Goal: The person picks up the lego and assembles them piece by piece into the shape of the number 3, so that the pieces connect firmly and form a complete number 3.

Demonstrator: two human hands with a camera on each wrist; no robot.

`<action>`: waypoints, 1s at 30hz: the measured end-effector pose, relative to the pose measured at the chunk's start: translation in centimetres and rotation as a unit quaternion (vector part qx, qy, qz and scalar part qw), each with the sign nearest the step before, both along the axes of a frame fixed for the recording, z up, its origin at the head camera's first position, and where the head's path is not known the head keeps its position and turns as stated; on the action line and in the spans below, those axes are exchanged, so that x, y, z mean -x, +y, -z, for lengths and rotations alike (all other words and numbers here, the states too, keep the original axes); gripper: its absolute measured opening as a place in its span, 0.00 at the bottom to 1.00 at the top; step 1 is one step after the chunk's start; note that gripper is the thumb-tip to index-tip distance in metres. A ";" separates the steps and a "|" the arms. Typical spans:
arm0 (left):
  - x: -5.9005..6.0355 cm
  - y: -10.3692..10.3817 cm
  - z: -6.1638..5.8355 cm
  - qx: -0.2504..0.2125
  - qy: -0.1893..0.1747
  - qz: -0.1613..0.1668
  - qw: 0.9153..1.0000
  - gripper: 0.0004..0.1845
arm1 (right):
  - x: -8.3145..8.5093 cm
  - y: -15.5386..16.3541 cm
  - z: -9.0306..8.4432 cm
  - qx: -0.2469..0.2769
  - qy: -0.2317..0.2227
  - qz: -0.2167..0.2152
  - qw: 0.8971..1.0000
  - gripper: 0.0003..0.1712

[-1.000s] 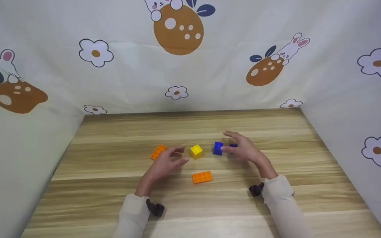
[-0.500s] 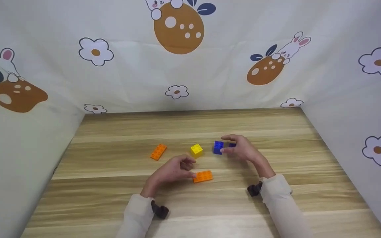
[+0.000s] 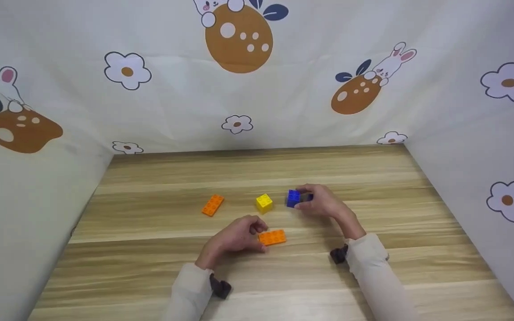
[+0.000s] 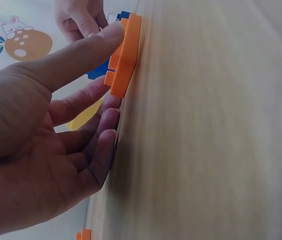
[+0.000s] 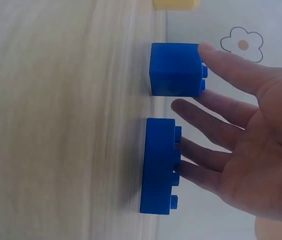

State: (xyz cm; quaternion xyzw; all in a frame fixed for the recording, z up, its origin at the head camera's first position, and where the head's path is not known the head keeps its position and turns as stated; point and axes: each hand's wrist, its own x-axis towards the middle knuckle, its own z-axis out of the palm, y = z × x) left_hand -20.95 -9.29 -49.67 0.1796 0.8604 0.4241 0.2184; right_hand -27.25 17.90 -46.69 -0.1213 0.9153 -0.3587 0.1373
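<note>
An orange toy brick (image 3: 272,237) lies flat near the middle of the table. My left hand (image 3: 240,235) reaches around its left end, thumb on the near side and fingers on the far side; from the left wrist the thumb tip overlaps the brick, and contact is unclear. A blue cube-shaped brick (image 3: 293,198) stands farther back. My right hand (image 3: 324,201) is spread at its right side, the thumb tip by its studded top (image 5: 203,75). Below that hand's fingers lies a longer blue brick (image 5: 158,167), mostly hidden in the head view.
A yellow brick (image 3: 264,203) stands between the two hands, farther back. Another orange brick (image 3: 213,205) lies to the left. The wooden table (image 3: 150,178) is bordered by printed cloth walls (image 3: 172,102) at the back and sides.
My left hand has moved right and nearer, from beside the left orange brick to around the middle one. My right hand has come down and slightly left toward the blue cube-shaped brick.
</note>
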 end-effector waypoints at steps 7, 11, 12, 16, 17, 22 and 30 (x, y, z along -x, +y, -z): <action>0.1 0.1 0.0 0.006 0.001 0.000 1.000 0.21 | 0.4 -1.0 0.0 -0.008 -0.003 0.023 1.000 0.30; 0.1 0.3 0.1 0.008 -0.005 -0.001 1.000 0.18 | 0.4 -1.2 0.2 -0.011 0.002 0.028 1.000 0.27; 0.1 0.3 0.1 0.008 -0.005 -0.002 1.000 0.18 | 0.4 -1.3 0.2 -0.012 0.006 0.029 0.999 0.26; 0.1 0.3 0.0 0.009 0.004 -0.007 1.000 0.16 | 0.4 -1.2 0.1 -0.005 0.022 0.034 0.999 0.25; 0.0 0.3 0.0 0.010 0.004 -0.008 1.000 0.16 | 0.4 -1.1 0.0 -0.004 0.024 0.036 0.999 0.25; 0.0 0.2 0.0 0.014 0.009 -0.016 1.000 0.16 | 0.2 -0.9 -0.5 0.015 0.020 0.036 0.999 0.23; 0.2 0.1 0.2 0.007 0.009 -0.017 1.000 0.15 | -0.7 -0.6 -1.8 0.022 0.009 0.021 0.999 0.24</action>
